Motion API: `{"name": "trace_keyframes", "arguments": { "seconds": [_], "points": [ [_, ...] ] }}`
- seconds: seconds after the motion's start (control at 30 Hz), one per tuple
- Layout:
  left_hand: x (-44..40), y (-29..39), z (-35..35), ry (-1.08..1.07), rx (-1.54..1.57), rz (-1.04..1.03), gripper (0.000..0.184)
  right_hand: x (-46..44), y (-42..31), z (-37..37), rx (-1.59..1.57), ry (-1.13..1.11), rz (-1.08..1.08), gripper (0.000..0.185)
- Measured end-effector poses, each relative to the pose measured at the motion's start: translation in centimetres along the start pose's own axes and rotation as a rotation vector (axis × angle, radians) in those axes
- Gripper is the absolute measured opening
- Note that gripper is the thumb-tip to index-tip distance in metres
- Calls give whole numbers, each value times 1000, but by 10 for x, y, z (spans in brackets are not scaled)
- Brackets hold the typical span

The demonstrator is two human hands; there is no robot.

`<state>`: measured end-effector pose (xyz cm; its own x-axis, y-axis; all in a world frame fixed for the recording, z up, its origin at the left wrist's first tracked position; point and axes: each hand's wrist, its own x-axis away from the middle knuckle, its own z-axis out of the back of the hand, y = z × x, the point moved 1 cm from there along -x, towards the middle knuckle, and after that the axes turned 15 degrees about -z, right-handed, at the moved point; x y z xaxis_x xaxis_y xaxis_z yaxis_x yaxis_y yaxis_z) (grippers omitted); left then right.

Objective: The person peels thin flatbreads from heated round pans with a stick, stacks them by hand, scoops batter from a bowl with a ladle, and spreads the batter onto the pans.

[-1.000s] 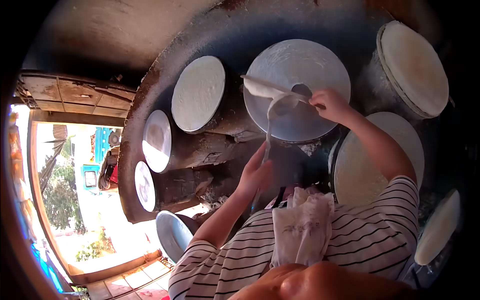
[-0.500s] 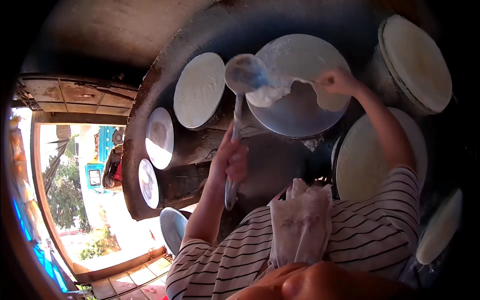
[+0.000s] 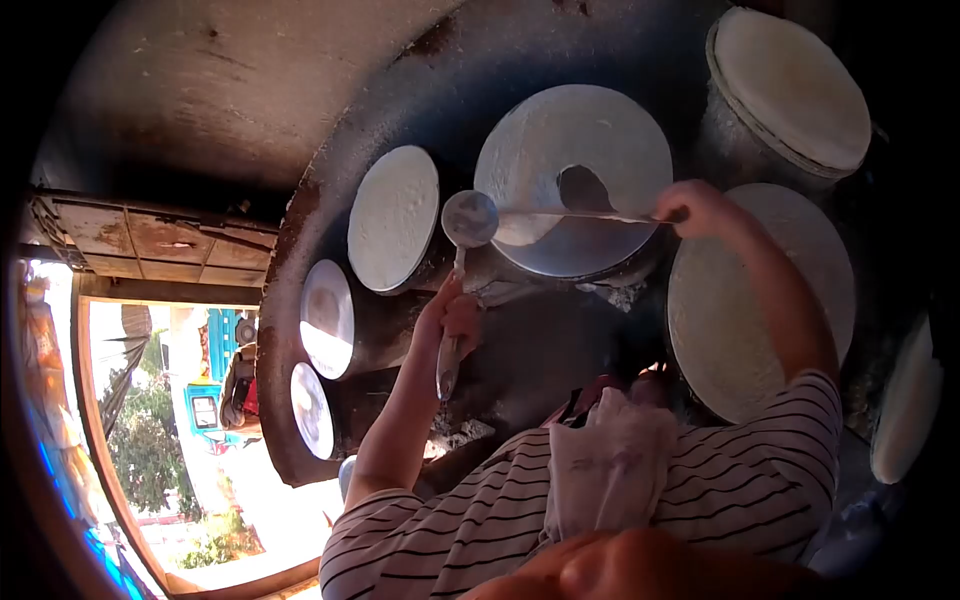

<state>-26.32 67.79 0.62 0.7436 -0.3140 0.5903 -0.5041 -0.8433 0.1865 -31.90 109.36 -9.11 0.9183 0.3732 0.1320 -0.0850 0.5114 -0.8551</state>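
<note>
My left hand (image 3: 460,318) is wrapped around the handle of a metal ladle (image 3: 469,218), whose bowl is beside the left rim of the middle round griddle (image 3: 605,252). In my right hand (image 3: 695,210) is the end of a long, thin spreader (image 3: 565,213), lying level across that griddle. White batter (image 3: 600,120) coats much of the griddle's far part, around a dark bare patch. Grey metal shows along the near side.
To the left stand a batter-covered griddle (image 3: 397,215) and two smaller round plates (image 3: 327,335). On the right are two large pale round surfaces, a raised one (image 3: 795,90) and a nearer one (image 3: 750,300). A cloth (image 3: 610,465) hangs at my chest.
The batter now covers more of the middle griddle, leaving a smaller dark patch. My right hand has drawn the spreader toward me. The ladle has come lower, and the view has shifted.
</note>
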Motion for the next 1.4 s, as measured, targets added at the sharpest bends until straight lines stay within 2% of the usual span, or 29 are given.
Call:
{"name": "trace_keyframes", "arguments": {
  "seconds": [0.03, 0.07, 0.13, 0.23, 0.27, 0.33, 0.37, 0.43, 0.47, 0.53, 0.57, 0.63, 0.73, 0.9, 1.03, 1.07, 1.17, 1.2, 1.3, 1.4],
  "points": [
    [14, -4, 4, 6, 161, 111, 17, 17, 1, 7, -51, 6, -29, 33],
    [15, -5, 5, -74, 7, 36, 20, 21, 10, 6, -35, 96, -44, 33],
    [-9, -1, 3, -28, 28, 32, 19, 21, 23, -20, -115, 263, -89, 32],
    [-13, 2, -8, -99, 118, 64, 15, 33, 13, -55, 160, 325, 147, 30],
    [-11, 7, -20, -141, 156, 89, 16, 52, 4, -60, 218, 340, 164, 28],
    [37, 24, -31, -369, 63, 108, 22, 100, -8, -71, 413, 345, 91, 26],
    [56, 32, -34, -486, 35, 109, 30, 103, -17, -93, 164, 433, -4, 26],
    [72, 49, -29, -627, -210, -153, 38, 95, -46, -186, -383, 569, -231, 26],
    [77, 55, -23, -701, -333, -271, 43, 60, -90, -221, -598, 487, -332, 29],
    [80, 63, -15, -603, -612, -509, 45, -26, -139, -290, -978, 341, -432, 35],
    [81, 70, -9, -558, -758, -629, 45, -72, -139, -323, -1089, 359, -371, 36],
    [86, 93, 10, -670, -658, -528, 44, -131, -146, -365, -1241, 439, -417, 34],
    [111, 121, 28, -587, -634, -494, 38, -119, -147, -412, -1457, 622, -432, 32],
    [113, 147, 40, -671, -560, -388, 37, -33, -158, -426, -1408, 807, -526, 30],
    [112, 142, 45, -669, -600, -412, 37, -33, -151, -388, -1483, 976, -569, 30],
    [114, 143, 47, -646, -627, -413, 37, -36, -157, -379, -1459, 1059, -486, 29],
    [124, 150, 57, -607, -712, -399, 39, -55, -154, -372, -1422, 1142, -456, 26],
    [123, 150, 53, -629, -720, -410, 40, -53, -163, -384, -1300, 1109, -428, 29],
    [122, 150, 60, -602, -768, -433, 41, -9, -183, -414, -1291, 756, -700, 36],
    [115, 144, 56, -597, -835, -444, 42, 54, -153, -402, -1229, 866, -672, 42]
  ]
}}
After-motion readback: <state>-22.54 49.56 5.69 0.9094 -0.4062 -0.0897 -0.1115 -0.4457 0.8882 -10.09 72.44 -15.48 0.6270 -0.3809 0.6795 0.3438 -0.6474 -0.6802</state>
